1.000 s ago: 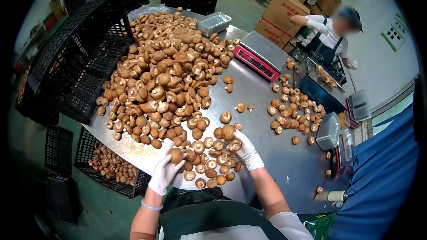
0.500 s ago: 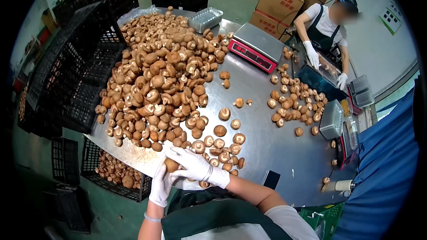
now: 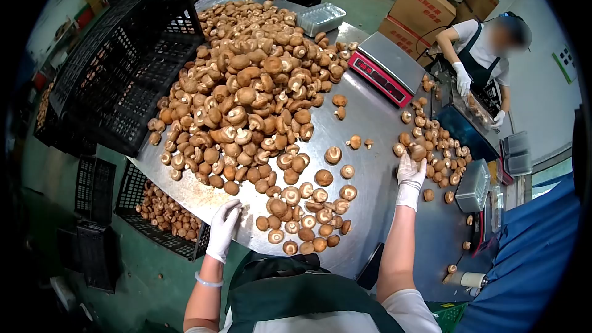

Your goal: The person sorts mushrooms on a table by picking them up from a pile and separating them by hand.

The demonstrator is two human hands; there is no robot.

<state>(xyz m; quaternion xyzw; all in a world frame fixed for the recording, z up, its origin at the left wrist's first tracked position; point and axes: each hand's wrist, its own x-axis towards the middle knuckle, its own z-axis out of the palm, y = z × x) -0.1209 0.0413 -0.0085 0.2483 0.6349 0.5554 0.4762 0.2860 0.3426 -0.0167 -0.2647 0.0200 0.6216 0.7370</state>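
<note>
My right hand (image 3: 410, 177), in a white glove, reaches out to the right with a brown shiitake mushroom (image 3: 417, 152) at its fingertips. Just beyond it lies a smaller group of mushrooms (image 3: 445, 164). At the table's near left edge is my left hand (image 3: 223, 229), also gloved, with its fingers stretched out and nothing visible in them. A large heap of mushrooms (image 3: 246, 95) covers the left of the metal table (image 3: 370, 194). Between my hands, several mushrooms (image 3: 306, 232) lie loose, some with stems up.
A scale (image 3: 388, 68) stands behind, near a plastic tray (image 3: 320, 18). Black crates (image 3: 123, 68) tilt along the left edge; another crate (image 3: 129, 194) with mushrooms sits below. Across the table, a co-worker (image 3: 481, 49) handles a blue box (image 3: 459, 123). A phone (image 3: 370, 266) lies at the front.
My hands, earlier together around a mushroom, are now apart. The right hand has swung right with a mushroom; the left stays by the near edge. The camera view has shifted.
</note>
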